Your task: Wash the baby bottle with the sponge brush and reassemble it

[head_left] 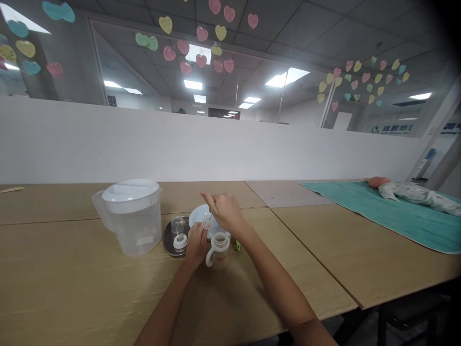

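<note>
My left hand (pixel 196 242) is closed on a small clear round piece that looks like a bottle nipple (pixel 207 224). Just above it, my right hand (pixel 226 211) has its fingers curled, thumb sticking out to the left. From its fingers a thin dark rod (pixel 211 217) reaches down to the nipple; its far end is too small to make out. Under both hands lies a pale plate (pixel 196 212). Close in front stands a baby bottle (pixel 219 259) without a top, with white handles. Left of my left hand, a dark round tray (pixel 167 244) holds a white collar (pixel 180 241) and a clear dome cap (pixel 177 225).
A lidded translucent pitcher (pixel 140 230) stands left of the tray. Something green (pixel 237 245) lies partly hidden behind my right forearm. On the far right, a clothed doll (pixel 414 191) lies on a teal mat (pixel 360 206). A white wall (pixel 201 149) borders the tables.
</note>
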Demonstrator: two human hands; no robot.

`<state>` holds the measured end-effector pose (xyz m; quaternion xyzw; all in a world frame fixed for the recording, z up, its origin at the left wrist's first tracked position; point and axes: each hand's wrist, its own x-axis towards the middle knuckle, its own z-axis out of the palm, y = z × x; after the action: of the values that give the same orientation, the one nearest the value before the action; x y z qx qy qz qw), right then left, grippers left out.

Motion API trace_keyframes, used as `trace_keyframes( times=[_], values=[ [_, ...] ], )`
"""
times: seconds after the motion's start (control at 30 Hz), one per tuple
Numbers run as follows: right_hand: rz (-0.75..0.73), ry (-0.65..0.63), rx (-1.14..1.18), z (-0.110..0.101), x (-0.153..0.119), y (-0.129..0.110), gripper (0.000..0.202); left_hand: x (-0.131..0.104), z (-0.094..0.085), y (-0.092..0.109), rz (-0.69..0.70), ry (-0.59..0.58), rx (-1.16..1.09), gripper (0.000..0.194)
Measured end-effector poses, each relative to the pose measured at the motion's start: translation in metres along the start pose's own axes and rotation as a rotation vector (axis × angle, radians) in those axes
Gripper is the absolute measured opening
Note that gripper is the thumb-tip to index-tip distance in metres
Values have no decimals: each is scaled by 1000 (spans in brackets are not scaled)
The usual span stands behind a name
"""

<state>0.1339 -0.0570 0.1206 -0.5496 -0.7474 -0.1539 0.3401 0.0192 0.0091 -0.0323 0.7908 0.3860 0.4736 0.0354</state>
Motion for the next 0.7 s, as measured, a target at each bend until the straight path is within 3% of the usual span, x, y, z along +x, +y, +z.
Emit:
trace_keyframes(
  times=[0.27,0.47,0.7],
  values=[
    [-155,-4,-50,20,-6,-11,48,1,2,-1,-99,76,-132,29],
    [-224,30,-108,38,-4,1,41,0,9,4,-38,-24,-56,30],
    [-289,5,-73,35,-1,4,37,12,-20,21,-29,86,-145,35]
  ],
)
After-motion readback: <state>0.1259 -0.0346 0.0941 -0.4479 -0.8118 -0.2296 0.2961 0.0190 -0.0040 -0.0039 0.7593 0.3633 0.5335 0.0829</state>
